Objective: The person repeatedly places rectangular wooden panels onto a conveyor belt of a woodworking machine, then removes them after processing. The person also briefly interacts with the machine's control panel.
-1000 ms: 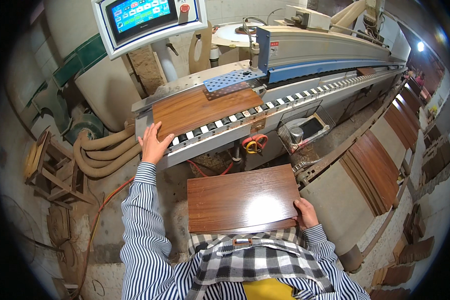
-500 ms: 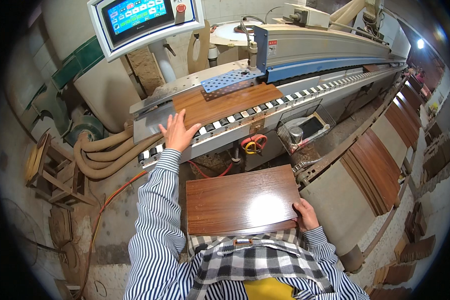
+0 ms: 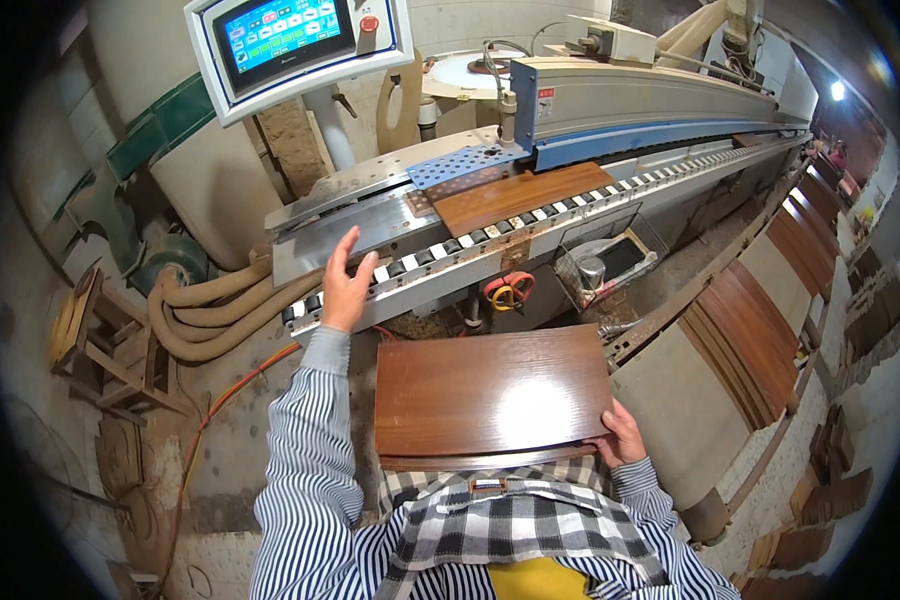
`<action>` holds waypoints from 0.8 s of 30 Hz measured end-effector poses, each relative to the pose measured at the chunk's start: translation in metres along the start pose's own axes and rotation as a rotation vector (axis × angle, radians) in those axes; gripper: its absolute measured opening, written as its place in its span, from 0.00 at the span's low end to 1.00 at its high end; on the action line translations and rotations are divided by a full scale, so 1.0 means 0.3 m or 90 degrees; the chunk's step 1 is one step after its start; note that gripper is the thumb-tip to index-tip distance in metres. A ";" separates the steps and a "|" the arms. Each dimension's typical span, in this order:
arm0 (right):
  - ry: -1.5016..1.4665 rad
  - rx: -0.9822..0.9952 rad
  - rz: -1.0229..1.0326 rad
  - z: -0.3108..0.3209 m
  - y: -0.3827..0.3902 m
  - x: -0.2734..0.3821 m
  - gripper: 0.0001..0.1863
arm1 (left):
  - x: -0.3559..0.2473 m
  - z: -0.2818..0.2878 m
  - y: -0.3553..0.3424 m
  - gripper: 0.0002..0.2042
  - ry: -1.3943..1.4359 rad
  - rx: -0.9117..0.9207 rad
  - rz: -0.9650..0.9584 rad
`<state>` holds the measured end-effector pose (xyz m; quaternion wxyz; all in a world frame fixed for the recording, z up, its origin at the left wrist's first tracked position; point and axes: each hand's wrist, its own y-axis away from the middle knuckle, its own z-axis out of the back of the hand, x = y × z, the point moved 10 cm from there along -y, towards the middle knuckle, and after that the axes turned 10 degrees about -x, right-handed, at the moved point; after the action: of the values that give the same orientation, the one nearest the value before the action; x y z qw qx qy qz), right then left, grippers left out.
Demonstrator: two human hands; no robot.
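The single head-worn fisheye view looks steeply down and forward from above the person's chest — hands and wood panel (image 3: 490, 395) close below, conveyor machine (image 3: 530, 200) just beyond — with straight edges bowing toward the dark circular rim.

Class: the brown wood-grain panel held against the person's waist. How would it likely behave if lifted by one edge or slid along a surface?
The brown panel lies flat with straight edges, so it probably stays stiff. A glare patch on its face suggests a smooth, somewhat slippery finish. The right hand grips only one corner, so it may tilt unless braced against the body.
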<state>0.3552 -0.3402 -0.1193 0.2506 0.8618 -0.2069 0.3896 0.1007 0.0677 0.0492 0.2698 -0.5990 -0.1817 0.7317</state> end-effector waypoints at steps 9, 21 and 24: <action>-0.067 0.056 0.071 -0.250 -0.156 0.160 0.28 | -0.230 0.196 0.240 0.32 -0.217 0.158 -0.105; -0.165 0.038 -0.047 -0.532 -0.391 0.092 0.28 | -0.045 0.255 0.192 0.31 -0.488 0.128 -0.079; 0.114 0.016 0.057 -0.409 -0.323 0.109 0.25 | -0.008 0.245 0.133 0.32 -0.485 0.109 -0.019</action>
<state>0.3589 -0.1963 -0.0503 0.2396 0.8162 -0.2171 0.4788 0.0222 0.0389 0.0435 0.2424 -0.2572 -0.2157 0.9102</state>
